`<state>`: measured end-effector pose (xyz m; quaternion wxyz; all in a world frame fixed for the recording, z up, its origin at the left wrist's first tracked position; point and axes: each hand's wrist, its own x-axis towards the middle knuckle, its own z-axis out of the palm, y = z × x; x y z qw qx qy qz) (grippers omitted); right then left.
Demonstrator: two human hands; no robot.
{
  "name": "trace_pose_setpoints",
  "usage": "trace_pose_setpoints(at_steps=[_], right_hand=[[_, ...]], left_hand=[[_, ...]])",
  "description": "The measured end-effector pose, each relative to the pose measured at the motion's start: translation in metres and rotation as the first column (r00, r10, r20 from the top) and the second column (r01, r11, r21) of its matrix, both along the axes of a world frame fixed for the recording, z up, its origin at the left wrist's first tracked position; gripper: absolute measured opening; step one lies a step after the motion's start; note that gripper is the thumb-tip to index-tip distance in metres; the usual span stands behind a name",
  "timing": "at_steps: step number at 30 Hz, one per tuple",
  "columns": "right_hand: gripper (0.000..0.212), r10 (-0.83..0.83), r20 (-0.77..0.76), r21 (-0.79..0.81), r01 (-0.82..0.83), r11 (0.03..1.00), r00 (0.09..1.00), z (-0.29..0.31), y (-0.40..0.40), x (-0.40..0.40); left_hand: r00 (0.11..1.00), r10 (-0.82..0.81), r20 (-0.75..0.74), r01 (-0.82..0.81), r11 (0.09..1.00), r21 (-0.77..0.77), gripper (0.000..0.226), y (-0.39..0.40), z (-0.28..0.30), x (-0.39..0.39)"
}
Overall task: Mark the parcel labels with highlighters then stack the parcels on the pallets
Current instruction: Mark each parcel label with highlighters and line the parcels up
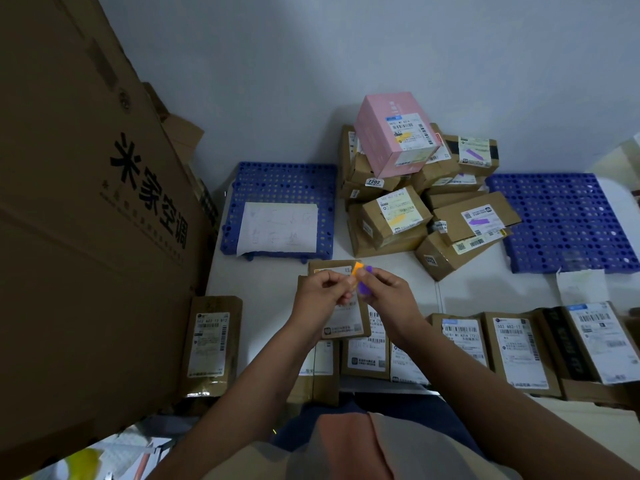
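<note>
1. Leftmost, a perforated blue plastic pallet (284,178) bears a creased paper sheet (277,232).
2. Centrally, the left hand (320,289) pinches an orange highlighter (356,270); the right hand (384,289) grips a purple highlighter (364,285) above a labelled cardboard parcel (341,323).
3. Rightward, taped boxes lie piled under a pink carton (394,133).

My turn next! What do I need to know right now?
Left hand pinches the orange highlighter; right hand holds the purple one, both above an unmarked parcel.
Done: the pile between the pallets shows yellow and purple marks.
Left: the front row looks unmarked. Left pallet carries only paper; right pallet has no parcels.
</note>
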<state>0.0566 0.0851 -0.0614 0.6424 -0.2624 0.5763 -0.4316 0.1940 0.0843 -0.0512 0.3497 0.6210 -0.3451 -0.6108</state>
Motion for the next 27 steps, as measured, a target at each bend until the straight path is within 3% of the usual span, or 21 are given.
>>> trace_pose_setpoints(at_steps=[8, 27], right_hand=[[0.017, -0.001, -0.036, -0.008, 0.001, 1.0, 0.999, -0.0008, 0.0005, 0.0006], [0.019, 0.044, -0.078, -0.028, -0.046, 0.999, 0.996, 0.0041, 0.0026, 0.0028]], left_hand=[[0.975, -0.118, 0.189, 0.141, 0.983, -0.115, 0.019, 0.0003, 0.0043, 0.0002], [0.969, -0.147, 0.197, 0.174, 0.977, -0.126, 0.02, -0.0012, 0.0017, 0.0096]])
